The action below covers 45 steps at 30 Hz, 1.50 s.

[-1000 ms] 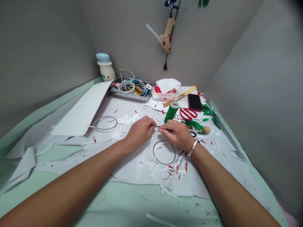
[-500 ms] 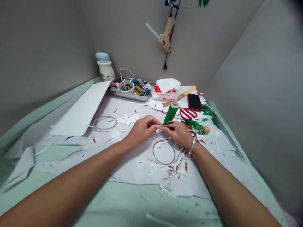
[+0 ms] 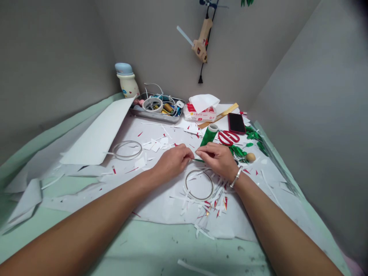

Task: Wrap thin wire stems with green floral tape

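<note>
Two bare arms point(image 3: 86, 222) reach out over a pale green table cover point(image 3: 161, 251) with a big sheet of white paper point(image 3: 156, 201) on it. Close by on the paper sit a thin metal ring point(image 3: 199, 185) and a messy pile of white paper scraps point(image 3: 208, 209). Just above that ring, the left hand point(image 3: 174, 161) and the right hand point(image 3: 218, 159) are close together. A thin green strip point(image 3: 199, 160) lies between them. The left fingers are curled, and their tips press together at its end. The right thumb and fingers pinch it too. A silver bangle point(image 3: 236, 177) sits on the right wrist. Near the right hand are green leaf bits point(image 3: 237, 151), a little wooden ball point(image 3: 250, 157), a roll of green tape point(image 3: 208, 137) and red scissors point(image 3: 228, 138). Farther off lie a phone point(image 3: 236, 123), a pack of tissues point(image 3: 199, 113) and a metal tray point(image 3: 156, 116) full of odds and ends, and a glue gun point(image 3: 202, 40) hangs on the wall
</note>
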Tool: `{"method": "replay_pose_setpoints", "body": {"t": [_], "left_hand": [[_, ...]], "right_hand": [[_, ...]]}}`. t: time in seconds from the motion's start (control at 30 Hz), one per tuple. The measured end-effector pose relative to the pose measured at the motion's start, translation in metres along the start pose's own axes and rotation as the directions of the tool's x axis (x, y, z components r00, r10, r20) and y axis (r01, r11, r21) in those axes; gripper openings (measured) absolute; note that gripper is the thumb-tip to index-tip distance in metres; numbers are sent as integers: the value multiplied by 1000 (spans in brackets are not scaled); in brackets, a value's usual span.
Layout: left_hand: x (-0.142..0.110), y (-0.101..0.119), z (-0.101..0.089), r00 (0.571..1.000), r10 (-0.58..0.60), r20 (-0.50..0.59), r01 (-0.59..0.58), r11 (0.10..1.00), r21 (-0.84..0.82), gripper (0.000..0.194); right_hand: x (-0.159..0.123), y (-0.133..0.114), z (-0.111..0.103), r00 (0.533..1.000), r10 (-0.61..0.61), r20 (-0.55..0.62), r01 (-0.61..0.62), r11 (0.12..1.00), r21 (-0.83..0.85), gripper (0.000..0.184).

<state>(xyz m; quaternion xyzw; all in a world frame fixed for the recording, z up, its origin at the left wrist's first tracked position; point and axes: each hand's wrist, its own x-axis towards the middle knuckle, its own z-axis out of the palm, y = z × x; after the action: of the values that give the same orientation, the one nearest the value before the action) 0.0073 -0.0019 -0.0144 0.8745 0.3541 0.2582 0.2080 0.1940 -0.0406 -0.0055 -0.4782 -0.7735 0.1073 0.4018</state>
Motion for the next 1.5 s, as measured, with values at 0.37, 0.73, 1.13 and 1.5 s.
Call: {"method": "replay_pose_setpoints", "body": {"t": [0.37, 0.73, 1.13, 1.5], "left_hand": [[3, 7, -8, 983, -182, -7, 159, 877, -453, 17], [2, -4, -4, 983, -96, -154, 102, 994, 27, 16], [3, 5, -7, 992, -114, 46, 122, 937, -327, 14], [6, -2, -7, 955, -264, -136, 219, 935, -278, 16]], "right_hand": [[-1, 18, 7, 984, 165, 67, -172, 980, 103, 18], [-2, -8, 6, 992, -82, 93, 90, 992, -88, 16], [0, 26, 3, 975, 218, -39, -212, 970, 121, 18], [-2, -2, 12, 973, -66, 220, 83, 994, -67, 16]]}}
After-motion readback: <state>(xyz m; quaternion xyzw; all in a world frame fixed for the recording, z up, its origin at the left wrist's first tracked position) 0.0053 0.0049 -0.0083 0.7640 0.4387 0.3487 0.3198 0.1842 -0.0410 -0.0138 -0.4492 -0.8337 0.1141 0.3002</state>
